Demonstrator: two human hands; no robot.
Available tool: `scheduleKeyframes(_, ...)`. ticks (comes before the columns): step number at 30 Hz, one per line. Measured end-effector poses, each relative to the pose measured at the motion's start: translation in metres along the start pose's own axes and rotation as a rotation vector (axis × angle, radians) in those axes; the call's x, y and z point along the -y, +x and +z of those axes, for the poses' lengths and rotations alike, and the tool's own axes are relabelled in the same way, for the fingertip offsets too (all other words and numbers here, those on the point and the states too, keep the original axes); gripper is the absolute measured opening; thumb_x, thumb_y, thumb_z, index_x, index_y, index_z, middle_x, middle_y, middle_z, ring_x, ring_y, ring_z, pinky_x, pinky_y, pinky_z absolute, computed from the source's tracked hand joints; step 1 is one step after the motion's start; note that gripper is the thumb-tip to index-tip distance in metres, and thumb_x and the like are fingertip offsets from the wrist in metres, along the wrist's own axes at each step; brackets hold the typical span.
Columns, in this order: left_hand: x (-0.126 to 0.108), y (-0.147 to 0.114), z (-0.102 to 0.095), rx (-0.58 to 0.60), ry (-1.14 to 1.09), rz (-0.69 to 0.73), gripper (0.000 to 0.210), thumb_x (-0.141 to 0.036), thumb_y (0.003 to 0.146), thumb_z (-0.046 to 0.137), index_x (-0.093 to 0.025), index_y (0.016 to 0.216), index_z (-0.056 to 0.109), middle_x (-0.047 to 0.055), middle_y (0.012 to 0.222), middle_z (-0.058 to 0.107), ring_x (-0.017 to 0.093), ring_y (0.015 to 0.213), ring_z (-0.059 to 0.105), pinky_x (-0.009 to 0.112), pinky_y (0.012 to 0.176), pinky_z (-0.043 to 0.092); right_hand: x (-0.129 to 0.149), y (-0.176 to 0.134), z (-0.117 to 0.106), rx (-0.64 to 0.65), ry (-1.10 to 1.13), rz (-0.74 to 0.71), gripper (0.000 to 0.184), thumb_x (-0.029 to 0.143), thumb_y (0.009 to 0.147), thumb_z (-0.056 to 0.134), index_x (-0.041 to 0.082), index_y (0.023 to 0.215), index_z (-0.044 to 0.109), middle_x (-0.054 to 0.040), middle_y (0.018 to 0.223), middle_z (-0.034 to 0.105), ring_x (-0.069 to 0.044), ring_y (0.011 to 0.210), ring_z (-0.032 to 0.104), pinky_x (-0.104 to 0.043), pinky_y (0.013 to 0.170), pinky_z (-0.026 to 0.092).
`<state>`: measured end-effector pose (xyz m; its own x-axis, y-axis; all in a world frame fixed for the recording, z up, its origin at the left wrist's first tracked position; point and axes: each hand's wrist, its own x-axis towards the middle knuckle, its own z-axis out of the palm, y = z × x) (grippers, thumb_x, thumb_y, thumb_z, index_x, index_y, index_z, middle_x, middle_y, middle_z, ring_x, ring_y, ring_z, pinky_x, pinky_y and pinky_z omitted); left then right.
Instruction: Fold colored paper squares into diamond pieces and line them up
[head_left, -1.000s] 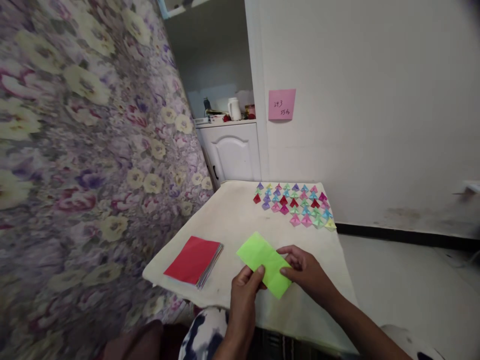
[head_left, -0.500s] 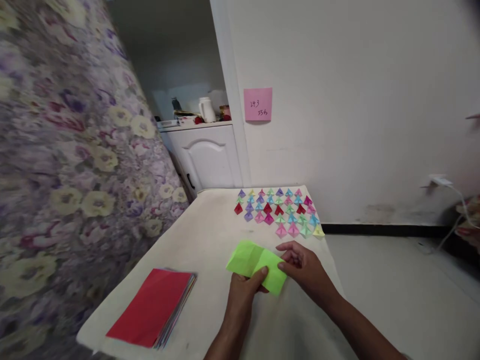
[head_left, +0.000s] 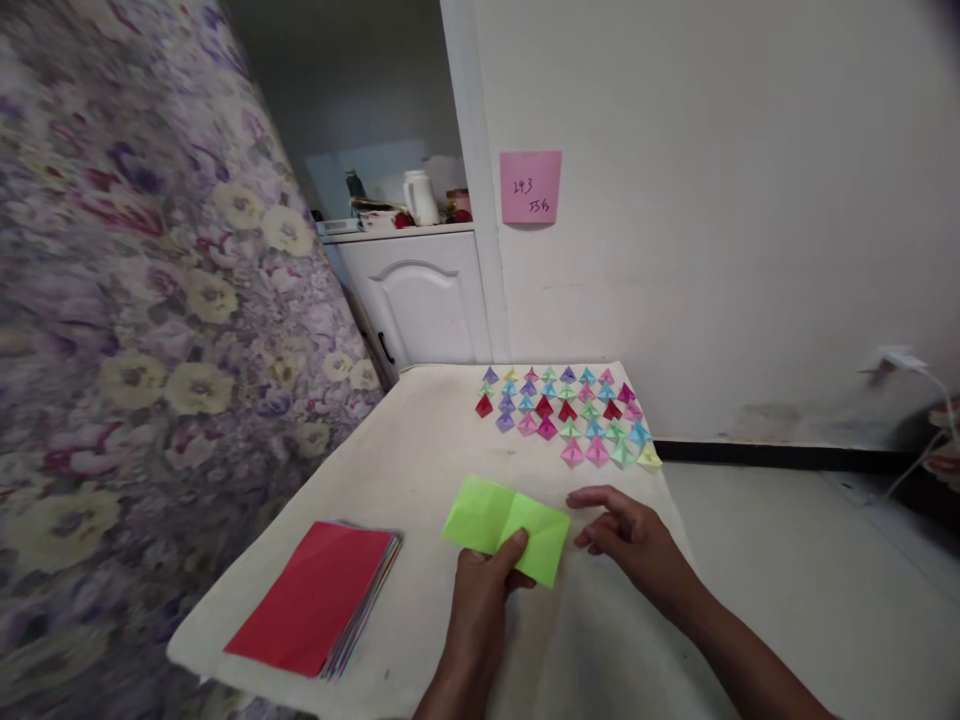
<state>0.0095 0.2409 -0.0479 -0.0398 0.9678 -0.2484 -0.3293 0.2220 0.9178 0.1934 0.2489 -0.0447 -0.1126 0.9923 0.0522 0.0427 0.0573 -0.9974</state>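
A creased sheet of lime-green paper (head_left: 480,512) is held above the table by my left hand (head_left: 489,590), thumb on top and fingers underneath. A fold line runs across the middle of the sheet. Just right of the paper, my right hand (head_left: 626,530) is apart from it, with the index finger stretched out, the other fingers curled and nothing held. Beyond the hands, several small folded paper pieces (head_left: 568,410) in many colours stand in rows at the far right of the table.
On the left of the cream-covered table (head_left: 397,440) lies a stack of coloured paper (head_left: 315,597), red on top. A floral curtain (head_left: 187,330) hangs at the left. Behind the table are a white cabinet (head_left: 427,295) and a wall with a pink note (head_left: 530,188).
My right hand has let go of the green paper's right edge and moved slightly right. My left hand still grips the sheet. The view has shifted a little.
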Motion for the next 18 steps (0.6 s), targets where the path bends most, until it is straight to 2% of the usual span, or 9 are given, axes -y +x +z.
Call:
scheduleKeyframes(2,-0.001,-0.001,0.0,0.012,-0.021,-0.021,0.026,-0.03,0.063,0.074,-0.01,0.078,0.069,0.005,0.064,0.066,0.016,0.056,0.057,0.024,0.048,0.042,0.002,-0.004,0.007,0.082,0.005,0.013,0.033,0.018,0.076,0.052,0.023,0.108,0.058,0.0024,0.063,0.063,-0.017,0.073,0.065,-0.031,0.071,0.051)
scheduleKeyframes(3,-0.002,-0.002,0.0,0.015,-0.035,-0.025,0.027,-0.031,0.063,0.074,-0.01,0.079,0.069,0.005,0.064,0.066,0.016,0.055,0.057,0.024,0.048,0.042,0.002,-0.005,0.01,0.108,0.014,0.005,0.033,0.017,0.077,0.052,0.023,0.108,0.059,0.0024,0.064,0.063,-0.017,0.073,0.065,-0.031,0.072,0.051)
scheduleKeyframes(5,-0.004,-0.006,0.002,0.014,-0.058,-0.02,0.027,-0.032,0.064,0.073,-0.009,0.079,0.069,0.004,0.064,0.066,0.015,0.054,0.056,0.023,0.047,0.041,0.002,-0.006,0.015,0.143,0.037,-0.037,0.029,0.017,0.077,0.052,0.024,0.104,0.061,0.0,0.084,0.065,-0.015,0.072,0.064,-0.03,0.072,0.052)
scheduleKeyframes(7,-0.005,-0.009,0.004,0.011,-0.08,-0.008,0.026,-0.032,0.066,0.071,-0.009,0.078,0.069,0.004,0.064,0.066,0.014,0.054,0.056,0.023,0.048,0.041,0.0,-0.007,0.018,0.169,0.05,-0.1,0.025,0.016,0.077,0.053,0.024,0.098,0.063,-0.0021,0.105,0.06,-0.014,0.075,0.063,-0.029,0.072,0.052)
scheduleKeyframes(8,-0.005,-0.011,0.005,0.015,-0.09,-0.005,0.026,-0.032,0.067,0.071,-0.009,0.078,0.069,0.005,0.064,0.067,0.015,0.055,0.057,0.023,0.048,0.042,-0.001,-0.007,0.019,0.176,0.046,-0.131,0.024,0.015,0.077,0.053,0.024,0.095,0.064,-0.0025,0.109,0.058,-0.014,0.077,0.062,-0.028,0.071,0.051)
scheduleKeyframes(10,-0.004,-0.013,0.006,0.03,-0.104,-0.012,0.026,-0.032,0.068,0.07,-0.009,0.079,0.069,0.006,0.066,0.067,0.015,0.056,0.058,0.024,0.049,0.042,-0.002,-0.007,0.021,0.177,0.003,-0.181,0.024,0.011,0.077,0.051,0.024,0.093,0.065,-0.0023,0.102,0.059,-0.014,0.08,0.059,-0.026,0.069,0.049)
scheduleKeyframes(13,-0.001,-0.013,0.007,0.046,-0.12,-0.019,0.025,-0.031,0.069,0.069,-0.008,0.08,0.068,0.007,0.067,0.067,0.015,0.057,0.057,0.024,0.048,0.043,-0.002,-0.007,0.022,0.163,-0.091,-0.218,0.025,0.008,0.077,0.051,0.024,0.09,0.065,-0.0003,0.086,0.059,-0.012,0.073,0.055,-0.023,0.062,0.045)
scheduleKeyframes(18,0.002,-0.012,0.006,0.083,-0.143,-0.031,0.023,-0.028,0.071,0.068,-0.009,0.082,0.067,0.005,0.066,0.066,0.014,0.056,0.057,0.023,0.048,0.044,0.0,-0.007,0.021,0.145,-0.127,-0.215,0.02,0.009,0.077,0.053,0.022,0.087,0.065,-0.0008,0.089,0.06,-0.013,0.073,0.056,-0.023,0.063,0.045)
